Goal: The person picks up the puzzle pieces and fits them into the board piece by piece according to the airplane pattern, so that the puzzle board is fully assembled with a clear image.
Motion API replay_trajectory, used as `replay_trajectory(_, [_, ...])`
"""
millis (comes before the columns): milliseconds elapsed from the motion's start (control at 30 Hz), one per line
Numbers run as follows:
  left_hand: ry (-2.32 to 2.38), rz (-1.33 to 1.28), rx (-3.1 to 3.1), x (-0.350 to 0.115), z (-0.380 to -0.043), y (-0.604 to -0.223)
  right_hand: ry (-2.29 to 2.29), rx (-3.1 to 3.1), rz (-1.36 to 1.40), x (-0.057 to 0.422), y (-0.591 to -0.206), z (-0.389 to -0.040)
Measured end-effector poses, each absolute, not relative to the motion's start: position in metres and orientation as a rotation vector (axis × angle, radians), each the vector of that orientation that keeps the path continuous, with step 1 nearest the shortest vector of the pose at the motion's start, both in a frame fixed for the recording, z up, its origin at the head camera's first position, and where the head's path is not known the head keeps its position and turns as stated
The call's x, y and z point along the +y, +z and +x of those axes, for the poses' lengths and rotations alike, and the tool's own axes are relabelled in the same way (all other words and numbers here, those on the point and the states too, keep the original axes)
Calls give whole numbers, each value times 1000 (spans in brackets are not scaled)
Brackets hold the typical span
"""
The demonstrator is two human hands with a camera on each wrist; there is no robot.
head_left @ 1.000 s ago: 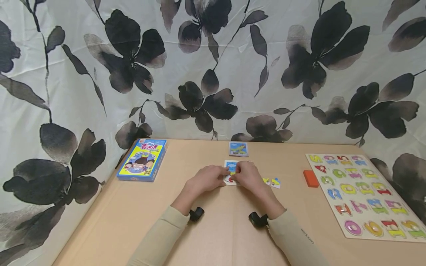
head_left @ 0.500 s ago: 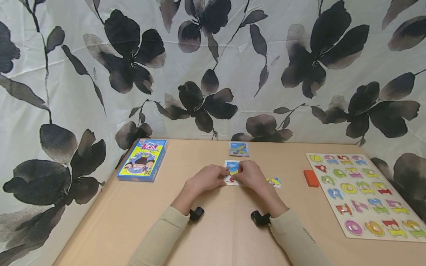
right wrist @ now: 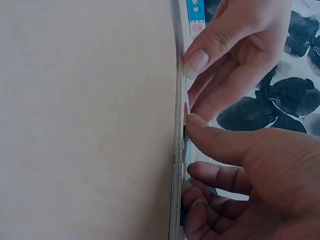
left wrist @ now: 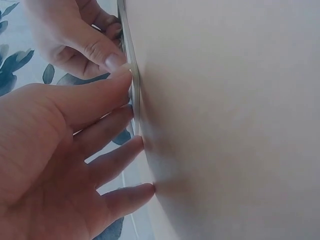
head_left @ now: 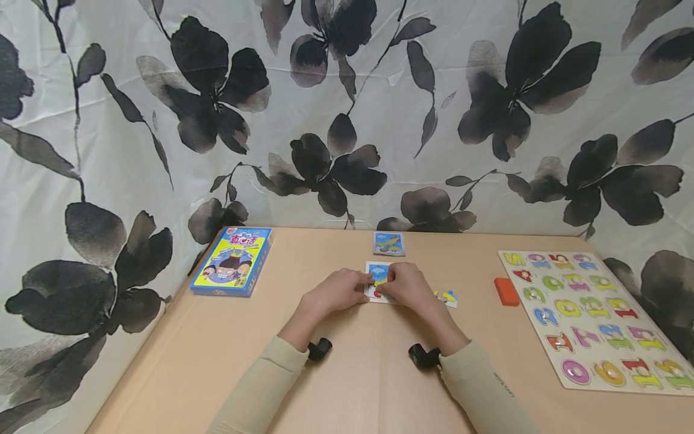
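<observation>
A small white-edged jigsaw puzzle board point(head_left: 378, 272) with a blue and yellow picture lies flat on the table, partly hidden under both hands. My left hand point(head_left: 338, 289) rests at its left edge; in the left wrist view the thumb touches the rim and the other fingers point(left wrist: 122, 155) extend loosely down to the table. My right hand point(head_left: 409, 289) covers the board's right part, thumb and curled fingers pinching what seems to be a puzzle piece, mostly hidden. Beside it lie loose puzzle pieces point(head_left: 447, 298), yellow, blue and white.
Behind the board lies a second small picture puzzle point(head_left: 388, 243). A blue and yellow box point(head_left: 230, 265) stands back left. To the right are a red block point(head_left: 506, 292) and a large board of colourful figures point(head_left: 588, 325). Floral cloth point(head_left: 331, 169) hangs behind the table.
My right hand and wrist have shifted very slightly to the right, showing a little more of the board. My left hand has stayed in place.
</observation>
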State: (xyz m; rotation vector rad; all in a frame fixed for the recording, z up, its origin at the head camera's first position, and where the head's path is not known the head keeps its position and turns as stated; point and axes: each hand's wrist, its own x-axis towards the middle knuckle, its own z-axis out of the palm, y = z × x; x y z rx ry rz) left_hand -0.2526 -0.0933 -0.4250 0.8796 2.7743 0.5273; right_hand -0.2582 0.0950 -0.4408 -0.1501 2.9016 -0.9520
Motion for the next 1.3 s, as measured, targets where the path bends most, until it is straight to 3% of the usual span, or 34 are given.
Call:
replay_trajectory(667, [488,907,2799,-94,-252,-428,-941,2852,-271,103,-440,-257])
replay_trajectory(1000, [412,974,2784,-90,-253,-424,-937,2890,-207,102,-441,-253])
replay_trajectory(1300, [433,1022,2770,-92,-251,-423,-984,2846,-450,124,-441,-250])
